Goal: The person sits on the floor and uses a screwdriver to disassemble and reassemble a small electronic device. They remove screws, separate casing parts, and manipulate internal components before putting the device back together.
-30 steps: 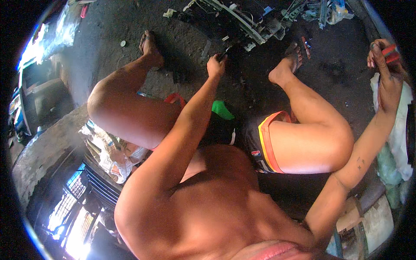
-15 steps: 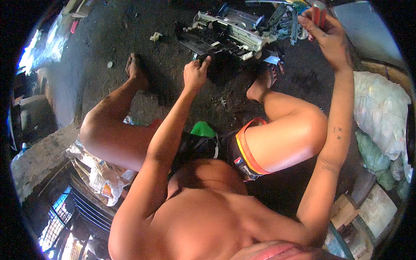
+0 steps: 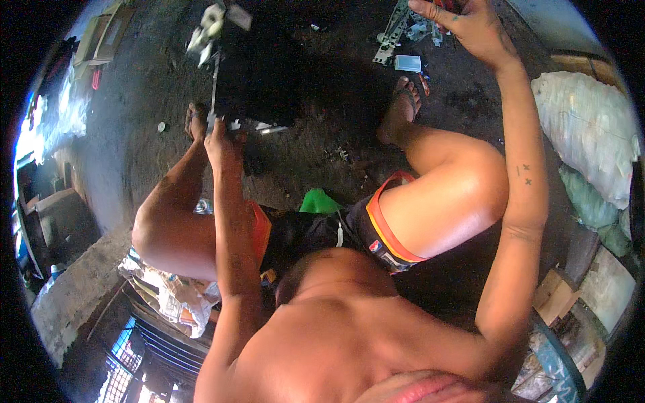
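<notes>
My left hand [image 3: 225,141] is closed on the near edge of a black plastic machine part [image 3: 259,70] with white fittings. The part is swung up on its edge and partly blurred. At the top right, my right hand [image 3: 474,30] is closed around a red-handled tool, which is mostly cut off by the picture's upper edge. Below that hand, loose metal and plastic machine pieces [image 3: 390,37] lie on the dark ground. A small pale blue flat piece [image 3: 408,63] rests near my right foot.
A large whitish sack [image 3: 584,134] stands at the right, with a greenish bag [image 3: 584,205] below it. Cardboard and boards [image 3: 557,295] are at the lower right. A crumpled pale sack [image 3: 175,295] sits by my left thigh. Small bits of debris [image 3: 342,154] lie between my feet.
My left hand has moved left, tilting the black machine part up and leftward off the ground. My right hand has moved slightly up and left.
</notes>
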{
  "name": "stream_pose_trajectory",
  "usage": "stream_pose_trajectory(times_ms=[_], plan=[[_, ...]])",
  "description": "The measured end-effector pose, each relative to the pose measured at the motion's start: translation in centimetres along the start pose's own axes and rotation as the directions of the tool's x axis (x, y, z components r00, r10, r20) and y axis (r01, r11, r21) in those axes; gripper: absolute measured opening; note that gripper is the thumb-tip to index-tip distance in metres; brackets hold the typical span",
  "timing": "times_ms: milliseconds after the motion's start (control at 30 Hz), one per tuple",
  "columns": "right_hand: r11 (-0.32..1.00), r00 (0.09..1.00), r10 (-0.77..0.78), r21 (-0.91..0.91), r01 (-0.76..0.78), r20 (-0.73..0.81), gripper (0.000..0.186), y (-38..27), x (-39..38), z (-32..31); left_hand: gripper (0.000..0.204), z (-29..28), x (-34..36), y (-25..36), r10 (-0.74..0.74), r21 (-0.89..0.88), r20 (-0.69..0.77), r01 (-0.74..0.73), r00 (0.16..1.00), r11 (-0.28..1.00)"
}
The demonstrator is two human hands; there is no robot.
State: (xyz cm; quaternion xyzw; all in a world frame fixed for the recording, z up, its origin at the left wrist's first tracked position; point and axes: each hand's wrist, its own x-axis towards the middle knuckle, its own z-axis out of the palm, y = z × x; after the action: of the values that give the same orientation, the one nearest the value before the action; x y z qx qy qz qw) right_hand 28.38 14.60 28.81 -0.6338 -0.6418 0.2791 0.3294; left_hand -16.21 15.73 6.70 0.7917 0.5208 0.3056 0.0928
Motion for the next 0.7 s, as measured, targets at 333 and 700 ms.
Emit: stream_pose_trajectory(times_ms=[333, 700], plan=[[0.896, 0.968, 0.247, -0.370, -0.244, -0.042, 0.041, 16.1, -3.2, -2.2, 0.045, -0.2, -1.4, 2.2, -0.700, -0.611, 0.410, 0.746, 0.585, 0.266], [0.296, 0.480, 0.825, -0.494, -0.818, -0.299, 0.039, 34.4, -26.3, 9.3, 0.044, -0.2, 1.9, 3.9, -0.634, -0.393, 0.490, 0.801, 0.598, 0.452]])
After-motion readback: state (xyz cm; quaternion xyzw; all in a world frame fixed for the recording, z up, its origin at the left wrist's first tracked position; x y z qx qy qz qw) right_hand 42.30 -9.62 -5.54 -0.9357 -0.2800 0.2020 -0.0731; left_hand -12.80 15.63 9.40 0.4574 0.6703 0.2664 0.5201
